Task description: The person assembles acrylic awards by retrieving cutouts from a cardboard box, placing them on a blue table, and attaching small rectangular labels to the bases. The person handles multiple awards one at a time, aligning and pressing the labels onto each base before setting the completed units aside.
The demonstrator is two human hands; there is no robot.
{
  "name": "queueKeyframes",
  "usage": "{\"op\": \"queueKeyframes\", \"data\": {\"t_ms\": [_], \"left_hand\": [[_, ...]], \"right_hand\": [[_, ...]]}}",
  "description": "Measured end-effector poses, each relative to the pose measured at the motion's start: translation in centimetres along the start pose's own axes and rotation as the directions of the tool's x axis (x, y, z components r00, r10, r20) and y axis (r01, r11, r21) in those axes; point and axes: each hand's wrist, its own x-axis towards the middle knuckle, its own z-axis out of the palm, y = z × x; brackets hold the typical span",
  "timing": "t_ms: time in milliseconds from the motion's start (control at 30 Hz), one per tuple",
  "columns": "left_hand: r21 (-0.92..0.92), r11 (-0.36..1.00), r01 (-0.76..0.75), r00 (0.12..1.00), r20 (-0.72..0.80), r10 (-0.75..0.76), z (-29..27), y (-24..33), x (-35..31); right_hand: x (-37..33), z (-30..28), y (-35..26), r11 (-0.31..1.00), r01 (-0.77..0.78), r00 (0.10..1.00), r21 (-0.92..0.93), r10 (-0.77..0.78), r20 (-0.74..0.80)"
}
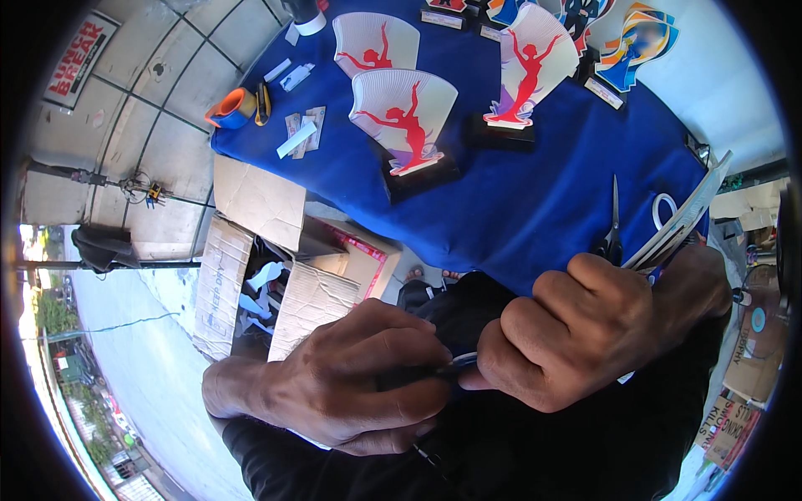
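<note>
In front of my dark clothing, my left hand (359,380) and my right hand (568,334) are closed and brought close together. Between their fingertips shows a small dark piece with a thin pale edge (463,360); the fingers hide most of it and I cannot make out its kind. My left fingers are curled around a dark part of something. The right hand is bunched, thumb low against its curled fingers. Beyond my right hand, a pair of scissors (615,221) lies on the blue cloth (535,209) with its blades pointing away.
Fan-shaped trophies with red dancer figures (407,121) stand on black bases across the table. A blue and orange trophy (637,50) is at the far right. An orange tape roll (235,107) and a yellow-black cutter (263,106) sit far left. An open cardboard box (225,280) stands below.
</note>
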Motion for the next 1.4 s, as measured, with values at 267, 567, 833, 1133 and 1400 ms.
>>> {"op": "queueKeyframes", "data": {"t_ms": [267, 567, 833, 1133, 1400], "left_hand": [[0.003, 1.000, -0.003, 1.000, 0.013, 0.003, -0.4, -0.7, -0.1], [-0.025, 1.000, 0.003, 0.999, 0.034, -0.002, -0.8, -1.0, 0.1], [0.431, 0.893, -0.127, 0.991, 0.025, 0.129, -1.0, -0.5, 1.6], [0.771, 0.563, -0.296, 0.950, 0.300, 0.089, 4.7, -0.8, 2.5], [0.527, 0.842, -0.115, 0.992, 0.015, 0.126, 1.3, 0.9, 2.5]], "right_hand": [[0.1, 0.6, 0.4, 1.000, 0.023, 1.000, 0.012, -0.023, 0.011], [1.1, 0.2, 0.7, 0.996, -0.033, 0.993, 0.078, 0.024, 0.113], [0.6, 3.7, 6.0, 0.752, -0.594, 0.713, 0.286, 0.328, 0.619], [0.1, 6.5, 5.2, 0.511, -0.640, 0.689, 0.574, 0.050, 0.723], [-0.2, 1.8, 2.6, 0.796, -0.480, 0.707, 0.369, 0.103, 0.699]]}}
